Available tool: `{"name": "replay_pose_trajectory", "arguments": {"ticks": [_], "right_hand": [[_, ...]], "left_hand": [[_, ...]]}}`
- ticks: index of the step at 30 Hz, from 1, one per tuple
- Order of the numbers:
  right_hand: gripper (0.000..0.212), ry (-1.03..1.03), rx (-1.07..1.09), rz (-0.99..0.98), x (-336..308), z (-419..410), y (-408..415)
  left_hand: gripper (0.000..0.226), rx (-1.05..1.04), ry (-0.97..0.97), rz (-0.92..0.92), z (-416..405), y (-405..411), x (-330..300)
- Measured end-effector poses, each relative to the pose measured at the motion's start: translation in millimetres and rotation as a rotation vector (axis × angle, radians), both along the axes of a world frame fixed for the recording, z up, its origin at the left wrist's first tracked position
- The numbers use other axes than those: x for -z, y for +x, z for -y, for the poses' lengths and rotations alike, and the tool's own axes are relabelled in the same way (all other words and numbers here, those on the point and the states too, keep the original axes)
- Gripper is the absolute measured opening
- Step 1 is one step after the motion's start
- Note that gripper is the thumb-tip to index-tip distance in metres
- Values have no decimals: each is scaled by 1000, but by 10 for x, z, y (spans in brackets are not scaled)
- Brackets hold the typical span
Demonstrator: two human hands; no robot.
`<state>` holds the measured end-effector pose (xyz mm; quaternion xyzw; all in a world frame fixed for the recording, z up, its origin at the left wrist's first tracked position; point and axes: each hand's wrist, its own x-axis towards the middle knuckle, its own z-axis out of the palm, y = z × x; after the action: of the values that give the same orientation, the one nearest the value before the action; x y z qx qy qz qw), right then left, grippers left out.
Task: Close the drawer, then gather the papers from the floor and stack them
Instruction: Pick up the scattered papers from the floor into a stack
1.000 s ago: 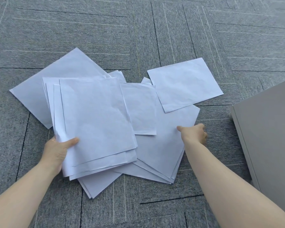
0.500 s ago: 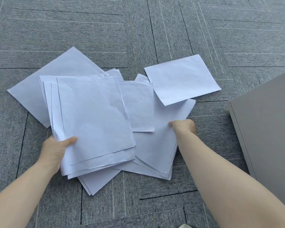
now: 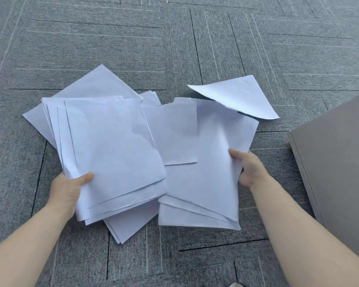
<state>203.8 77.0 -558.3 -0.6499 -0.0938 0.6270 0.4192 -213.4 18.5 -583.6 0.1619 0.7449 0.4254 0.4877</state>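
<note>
White paper sheets lie overlapped on the grey carpet. My left hand (image 3: pixel 71 187) grips the lower left corner of a fanned stack of sheets (image 3: pixel 112 146), thumb on top. My right hand (image 3: pixel 249 168) holds the right edge of another bunch of sheets (image 3: pixel 207 162), lifted off the floor and blurred. One sheet (image 3: pixel 236 98) rests tilted on that bunch's far end, its left corner raised. A smaller sheet (image 3: pixel 172 133) lies between the two bunches. More sheets (image 3: pixel 129 224) stick out underneath the left stack.
A grey cabinet (image 3: pixel 340 162) stands at the right edge, close to my right forearm. Grey carpet tiles (image 3: pixel 174 48) stretch beyond the papers and around them.
My right hand has gone from pressing on the right pile to gripping its edge and lifting it. The far right sheet tipped up with it. My left hand kept its hold.
</note>
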Motion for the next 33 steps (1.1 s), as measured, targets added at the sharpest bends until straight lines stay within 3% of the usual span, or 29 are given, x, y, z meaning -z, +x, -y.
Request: {"name": "replay_pose_trajectory", "arguments": {"ticks": [4, 7, 9, 11, 15, 20, 24, 26, 33], "right_hand": [[31, 29, -91, -196, -43, 55, 96], [71, 106, -188, -247, -73, 42, 114], [85, 149, -248, -271, -126, 6, 105], [82, 188, -276, -285, -194, -41, 89], [56, 282, -298, -314, -388, -139, 55], [81, 341, -276, -318, -529, -271, 85], [47, 375, -278, -367, -610, -324, -7], [40, 361, -291, -353, -605, -354, -93], [63, 226, -321, -260, -481, -435, -401]], "left_hand": [[40, -2, -11, -68, 39, -4, -54], [39, -29, -1, -96, 40, -8, -96], [41, -36, 0, -117, 41, -18, -107], [42, -35, -4, -128, 44, -21, -121], [41, -28, -5, -113, 43, -40, -132], [39, 16, 18, -102, 33, -24, -161], [37, 48, 40, -43, 2, 53, -179], [35, 70, 22, -7, -17, 74, -158], [40, 169, -4, 114, -26, 180, -111]]}}
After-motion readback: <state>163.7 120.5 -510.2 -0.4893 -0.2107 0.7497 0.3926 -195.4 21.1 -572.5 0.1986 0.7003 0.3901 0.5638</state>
